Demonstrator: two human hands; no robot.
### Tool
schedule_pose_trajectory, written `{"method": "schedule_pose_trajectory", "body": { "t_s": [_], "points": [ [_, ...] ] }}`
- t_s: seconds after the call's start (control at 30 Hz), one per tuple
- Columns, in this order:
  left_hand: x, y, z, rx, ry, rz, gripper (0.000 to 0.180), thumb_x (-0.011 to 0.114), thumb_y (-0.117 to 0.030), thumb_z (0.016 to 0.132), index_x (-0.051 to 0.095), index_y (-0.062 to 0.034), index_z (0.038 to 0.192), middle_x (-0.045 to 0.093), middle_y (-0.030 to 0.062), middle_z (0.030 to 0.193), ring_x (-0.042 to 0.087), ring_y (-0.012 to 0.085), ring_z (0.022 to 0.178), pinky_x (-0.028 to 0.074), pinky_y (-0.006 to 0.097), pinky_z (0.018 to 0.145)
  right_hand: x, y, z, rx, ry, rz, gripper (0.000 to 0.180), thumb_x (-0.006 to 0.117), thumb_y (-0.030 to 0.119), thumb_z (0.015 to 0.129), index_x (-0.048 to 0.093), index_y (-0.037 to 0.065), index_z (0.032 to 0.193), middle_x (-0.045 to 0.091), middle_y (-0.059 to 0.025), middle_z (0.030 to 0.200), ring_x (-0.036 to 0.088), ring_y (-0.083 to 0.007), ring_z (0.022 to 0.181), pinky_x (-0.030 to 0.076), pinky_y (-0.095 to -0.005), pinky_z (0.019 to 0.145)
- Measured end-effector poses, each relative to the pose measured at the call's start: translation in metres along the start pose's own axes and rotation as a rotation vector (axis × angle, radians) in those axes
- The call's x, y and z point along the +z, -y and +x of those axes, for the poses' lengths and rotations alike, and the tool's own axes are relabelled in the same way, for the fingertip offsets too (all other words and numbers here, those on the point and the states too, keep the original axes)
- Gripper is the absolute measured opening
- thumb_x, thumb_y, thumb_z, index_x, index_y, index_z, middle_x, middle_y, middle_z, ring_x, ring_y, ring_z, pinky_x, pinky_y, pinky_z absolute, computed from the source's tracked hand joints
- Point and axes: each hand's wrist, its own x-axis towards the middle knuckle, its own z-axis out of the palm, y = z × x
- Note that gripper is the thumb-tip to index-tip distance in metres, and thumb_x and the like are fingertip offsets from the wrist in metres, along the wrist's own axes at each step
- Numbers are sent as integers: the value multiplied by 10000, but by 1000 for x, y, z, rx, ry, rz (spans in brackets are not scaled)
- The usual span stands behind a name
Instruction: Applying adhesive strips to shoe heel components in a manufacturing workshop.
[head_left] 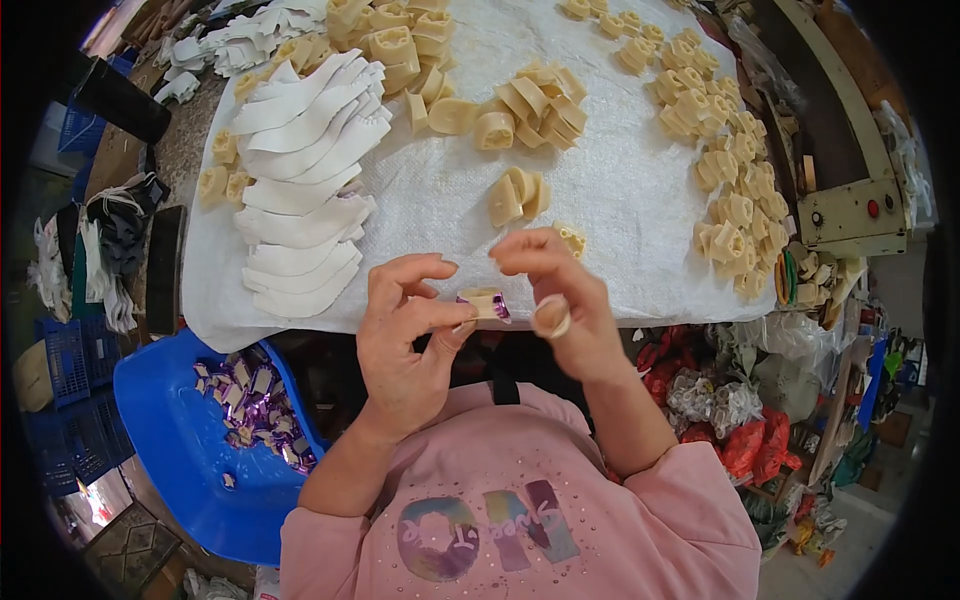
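foam piece [484, 301]: small cream block with a purple strip on it, held just off the near edge of the white cloth, between both hands.
white cloth [620, 180]: covers the table; landmark for all below.
blue tub [180, 440]: below the cloth's near left corner, with purple and cream scraps [255, 400] lying in it.
white curved strips [300, 190]: overlapping stack along the cloth's left side.
cream foam shapes [725, 165]: long heap down the cloth's right side; smaller clusters at its middle and far edge.
left hand [405, 340]: at the cloth's near edge, thumb and forefinger pinching the foam piece.
right hand [560, 295]: beside it, fingertips closed on the piece's other end; a pale ring-shaped bit [551, 316] against its fingers.
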Motion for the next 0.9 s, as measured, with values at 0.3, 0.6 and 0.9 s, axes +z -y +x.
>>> {"method": "schedule_pose_trajectory", "body": {
  "t_s": [0.3, 0.6, 0.9],
  "points": [
    [-5, -3, -5, -4, 151, -131, 419, 530, -394, 916, 611, -32, 1109, 513, 138, 1167, 487, 243, 1058, 418, 362, 846, -15, 5, 7, 118, 104, -114, 391, 742, 66, 723, 574, 7, 1071, 645, -114, 1001, 602, -193, 942, 465, -319, 832],
    [8, -4, -8, -632, 256, -779, 513, 319, -190, 934, 216, -3, 1400, 507, 119, 1051, 526, 142, 905, 438, 273, 813, 5, -7, 2, -152, 169, -367, 429, 744, 124, 710, 574, 62, 1100, 605, -68, 1003, 569, -219, 826, 461, -328, 778],
    [20, -4, -18, -331, 90, -474, 833, 339, -607, 911, 105, 0, 1433, 356, 143, 1333, 443, 178, 1147, 388, 290, 919, 16, -3, 11, 484, 206, 266, 208, 557, 230, 895, 562, 60, 1014, 525, -54, 928, 529, -79, 560, 451, -193, 437]
  ]
}}
